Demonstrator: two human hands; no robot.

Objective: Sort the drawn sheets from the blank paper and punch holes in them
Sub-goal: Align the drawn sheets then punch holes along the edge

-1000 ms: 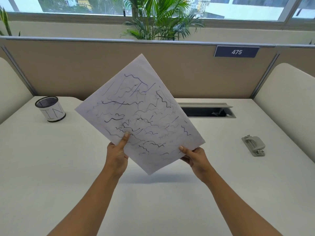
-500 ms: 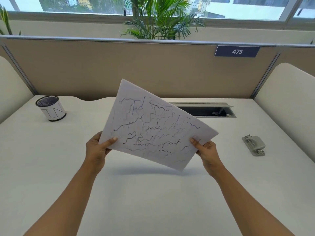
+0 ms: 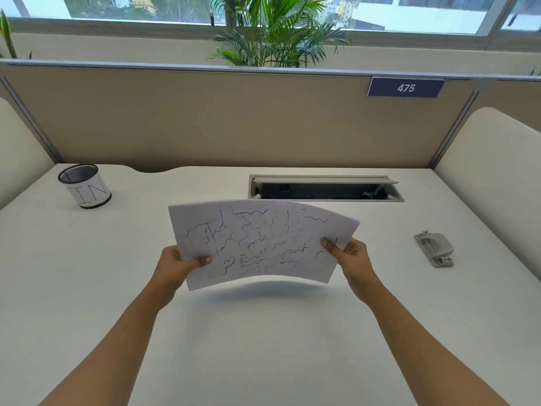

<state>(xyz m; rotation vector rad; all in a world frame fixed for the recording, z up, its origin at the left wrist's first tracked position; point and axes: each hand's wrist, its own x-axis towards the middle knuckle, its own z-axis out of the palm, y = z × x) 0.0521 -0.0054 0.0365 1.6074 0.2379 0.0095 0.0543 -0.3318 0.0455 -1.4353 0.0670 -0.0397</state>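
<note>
Head view: both hands hold the sheets (image 3: 257, 244) in the air above the desk (image 3: 263, 332), clear of its surface, with a soft shadow on the desk just under them. The left hand (image 3: 178, 266) is closed on the sheets' left edge, thumb on top near the lower left corner, fingers hidden beneath. The right hand (image 3: 349, 256) is closed on the right edge, thumb on top, fingers under the paper. The sheets lie nearly level in landscape position and bow upward in the middle, the far edge arched. The top face carries many wavy dark and blue pen lines. At the right corners a second edge shows just past the first, so more than one sheet is held; the count cannot be told. The punch (image 3: 434, 249), grey, rests on the desk to the right, well apart from the right hand and untouched. A mesh cup (image 3: 85, 186) with a white band marked "IN" stands at the far left of the desk, well apart from the sheets. A cable tray (image 3: 325, 189) with its flap raised is set into the desk beyond the sheets. A beige partition (image 3: 205, 118) runs behind the desk and bears a dark plate (image 3: 405, 87) reading 475. A palm (image 3: 278, 33) stands behind the partition, before the window.
</note>
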